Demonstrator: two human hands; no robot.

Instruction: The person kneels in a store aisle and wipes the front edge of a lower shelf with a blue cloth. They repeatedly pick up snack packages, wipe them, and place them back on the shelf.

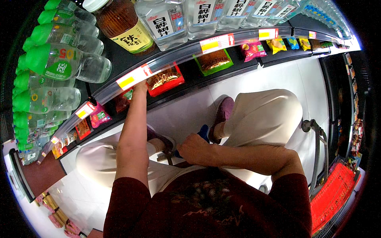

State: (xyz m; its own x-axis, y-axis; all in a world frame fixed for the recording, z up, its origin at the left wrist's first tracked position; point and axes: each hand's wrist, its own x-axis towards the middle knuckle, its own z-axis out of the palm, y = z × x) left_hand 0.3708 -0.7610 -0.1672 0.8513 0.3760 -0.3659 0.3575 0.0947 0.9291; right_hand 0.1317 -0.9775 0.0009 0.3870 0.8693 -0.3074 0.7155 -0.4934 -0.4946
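My left arm reaches forward to the lower shelf. Only the wrist end of my left hand [140, 86] shows; its fingers are hidden behind the upper shelf's price strip [134, 78]. Right of that wrist lies a red snack packet [165, 79], and on its left is a dark red packet [124, 99] with a green patch. In front of my lap, my right hand [196, 150] is closed around a blue cloth [204, 133], whose ends stick out on both sides of the fist.
Green-capped bottles [62, 62], a brown drink bottle [123, 25] and several clear bottles [163, 25] fill the upper shelf. A green packet [213, 62] and a pink packet [253, 51] lie below. A red shopping basket [335, 196] with a grey handle [317, 160] stands at right.
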